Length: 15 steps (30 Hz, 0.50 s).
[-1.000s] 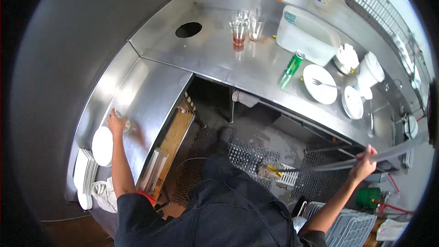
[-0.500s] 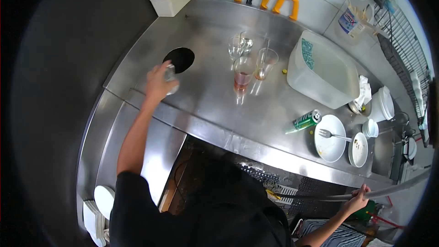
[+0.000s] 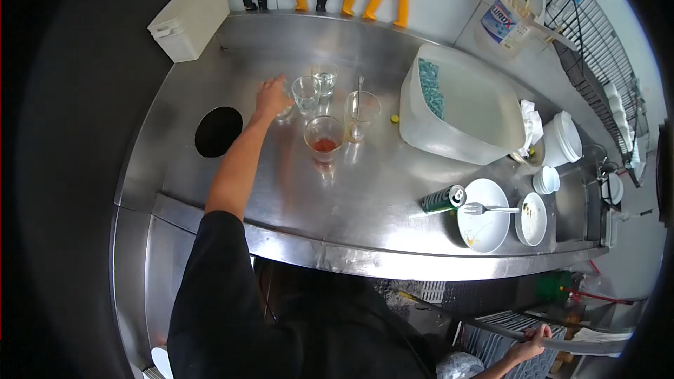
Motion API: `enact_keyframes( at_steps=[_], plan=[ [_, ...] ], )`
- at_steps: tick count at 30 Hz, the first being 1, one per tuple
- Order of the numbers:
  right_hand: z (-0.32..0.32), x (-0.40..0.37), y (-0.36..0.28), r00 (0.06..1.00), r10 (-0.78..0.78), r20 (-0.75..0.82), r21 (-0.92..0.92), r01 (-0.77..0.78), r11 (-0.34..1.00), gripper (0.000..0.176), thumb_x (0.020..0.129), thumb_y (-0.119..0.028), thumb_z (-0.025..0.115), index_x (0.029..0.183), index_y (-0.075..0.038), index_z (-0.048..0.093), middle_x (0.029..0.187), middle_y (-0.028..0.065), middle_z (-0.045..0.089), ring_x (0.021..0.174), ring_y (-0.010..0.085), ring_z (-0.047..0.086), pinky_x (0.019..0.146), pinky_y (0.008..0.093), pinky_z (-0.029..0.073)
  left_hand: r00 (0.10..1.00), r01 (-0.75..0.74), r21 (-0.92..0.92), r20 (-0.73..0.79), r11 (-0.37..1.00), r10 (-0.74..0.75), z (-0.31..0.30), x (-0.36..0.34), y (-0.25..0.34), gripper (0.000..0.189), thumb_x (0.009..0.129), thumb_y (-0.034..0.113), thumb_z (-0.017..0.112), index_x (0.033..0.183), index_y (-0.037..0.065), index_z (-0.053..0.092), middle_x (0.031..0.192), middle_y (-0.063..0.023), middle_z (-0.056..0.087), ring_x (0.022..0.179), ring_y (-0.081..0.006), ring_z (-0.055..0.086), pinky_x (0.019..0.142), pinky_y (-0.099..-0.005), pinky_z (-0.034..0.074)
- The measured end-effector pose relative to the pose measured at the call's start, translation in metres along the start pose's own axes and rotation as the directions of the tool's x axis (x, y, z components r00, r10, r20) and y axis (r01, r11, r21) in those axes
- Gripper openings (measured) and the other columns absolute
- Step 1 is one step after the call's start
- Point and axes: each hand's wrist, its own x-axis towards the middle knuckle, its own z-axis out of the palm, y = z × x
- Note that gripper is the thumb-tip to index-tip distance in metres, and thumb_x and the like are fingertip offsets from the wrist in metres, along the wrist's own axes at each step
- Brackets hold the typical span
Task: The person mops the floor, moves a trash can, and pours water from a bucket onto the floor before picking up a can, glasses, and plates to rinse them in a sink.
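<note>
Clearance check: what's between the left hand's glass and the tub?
Head view: three glasses, one with a utensil; a red-drink glass nearer the front edge; then a small yellow piece.

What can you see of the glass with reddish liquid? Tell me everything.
The glass looks clear, with a wide open rim and no visible handle. Reddish liquid lies low inside. It stands upright on the shiny metal counter, nearer the front edge than the other glasses. The left hand does not touch it. Contact with the neighbouring glass is unclear.
</note>
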Motion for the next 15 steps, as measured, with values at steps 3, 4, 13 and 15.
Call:
enact_keyframes(
  at_steps=[3, 4, 13, 15],
  plan=[
    [0.007, -0.004, -0.005, 1.000, -0.020, -0.002, -0.036, 0.020, 0.999, 0.011, 0.092, -0.013, 0.060, 0.092, -0.002, 0.056, 0.058, -0.0011, 0.040, 0.053, 0.0069, 0.035, 0.049, 0.0223, 0.031, 0.997, -0.080, -0.100, -0.008, 0.992, 0.079, -0.001, 0.010, -0.008, 0.094, 0.060, 0.027, 0.084, 0.143, 0.015, 0.040, 0.139, -0.0140, 0.047, 0.129, -0.0382, 0.040, 0.106, -0.0455, 0.037],
    [0.008, -0.002, -0.002, 1.000, -0.010, 0.012, -0.025, 0.010, 1.000, 0.011, 0.092, -0.013, 0.060, 0.092, -0.002, 0.057, 0.058, -0.0011, 0.040, 0.052, 0.0070, 0.035, 0.049, 0.0223, 0.031, 0.998, -0.054, -0.095, 0.015, 0.994, 0.055, -0.004, 0.012, -0.011, 0.097, 0.060, 0.029, 0.085, 0.144, 0.016, 0.038, 0.139, -0.0140, 0.046, 0.130, -0.0384, 0.040, 0.106, -0.0459, 0.036],
    [0.043, 0.007, 0.002, 0.995, -0.023, 0.092, -0.025, 0.026, 0.999, 0.011, 0.090, -0.012, 0.062, 0.092, -0.002, 0.056, 0.057, 0.0009, 0.045, 0.050, 0.0083, 0.041, 0.048, 0.0234, 0.033, 0.977, 0.038, 0.043, 0.207, 0.998, -0.046, -0.054, -0.001, 0.050, 0.095, 0.068, 0.041, 0.077, 0.149, 0.022, 0.030, 0.131, -0.0163, 0.056, 0.124, -0.0393, 0.048, 0.106, -0.0488, 0.034],
    [0.051, 0.010, 0.004, 0.999, 0.004, 0.035, -0.060, -0.002, 0.998, 0.011, 0.091, -0.013, 0.061, 0.092, -0.003, 0.057, 0.058, -0.0002, 0.043, 0.052, 0.0074, 0.039, 0.048, 0.0228, 0.031, 0.967, -0.038, 0.021, 0.254, 0.999, 0.031, -0.034, 0.015, 0.050, 0.090, 0.071, 0.041, 0.074, 0.148, 0.024, 0.031, 0.127, -0.0165, 0.058, 0.120, -0.0383, 0.052, 0.104, -0.0454, 0.038]
  ],
)
